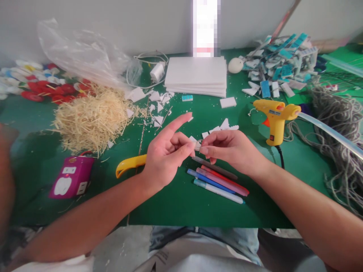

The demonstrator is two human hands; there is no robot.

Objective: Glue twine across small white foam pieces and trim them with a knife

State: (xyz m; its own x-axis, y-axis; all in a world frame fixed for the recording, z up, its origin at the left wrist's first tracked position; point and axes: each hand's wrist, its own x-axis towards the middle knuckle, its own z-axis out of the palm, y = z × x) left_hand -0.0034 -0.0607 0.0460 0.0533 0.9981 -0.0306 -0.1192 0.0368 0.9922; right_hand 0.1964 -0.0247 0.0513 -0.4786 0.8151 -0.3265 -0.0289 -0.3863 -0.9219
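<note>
My left hand (167, 156) pinches a small white piece (197, 146) between thumb and middle finger, its index finger stretched out ahead. From the other side, the thumb and index finger of my right hand (225, 149) are closed at the same piece, where a thin pale strand or edge shows. Its exact kind is too small to make out. Below the hands lie several pens, among them a blue pen (208, 180), a pink pen (219, 180) and a white marker (218, 191). A yellow-handled tool (130, 164) is partly hidden behind my left hand.
White foam scraps (159, 100) lie ahead, before stacked white boards (195, 73). A straw pile (90, 119) and purple power socket box (72, 176) stand left. A yellow glue gun (275, 119), grey yarn (336, 121) and blue-white pieces (283, 64) lie right. Another person's arm (5, 181) shows far left.
</note>
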